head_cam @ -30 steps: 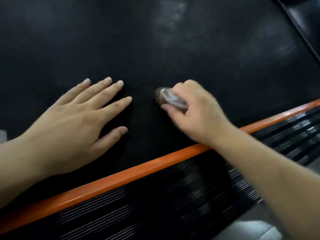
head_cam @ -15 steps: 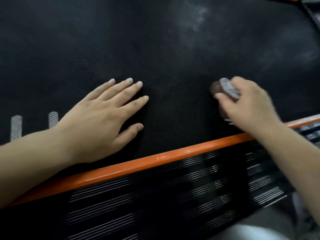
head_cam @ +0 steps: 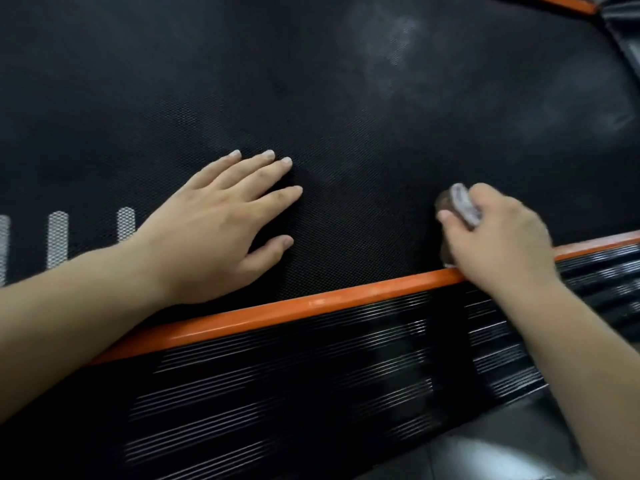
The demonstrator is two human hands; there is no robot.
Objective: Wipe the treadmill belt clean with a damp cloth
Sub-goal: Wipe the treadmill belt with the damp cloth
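Both forearms reach in from the lower corners, the left one crossing the orange side strip (head_cam: 311, 306). The black textured treadmill belt (head_cam: 346, 109) fills the upper view, with pale dusty smears near its far right; a ribbed black side rail (head_cam: 311, 386) runs below the strip. The left hand (head_cam: 221, 230) lies flat on the belt, fingers straight and slightly spread. The right hand (head_cam: 498, 237) has its fingers curled round a wadded cloth (head_cam: 462, 204), pressing it to the belt just beside the orange strip

Black textured belt (head_cam: 346, 109), dusty pale smears upper right; bunched grey-brown cloth (head_cam: 459, 202) pressed on it nr orange edge.
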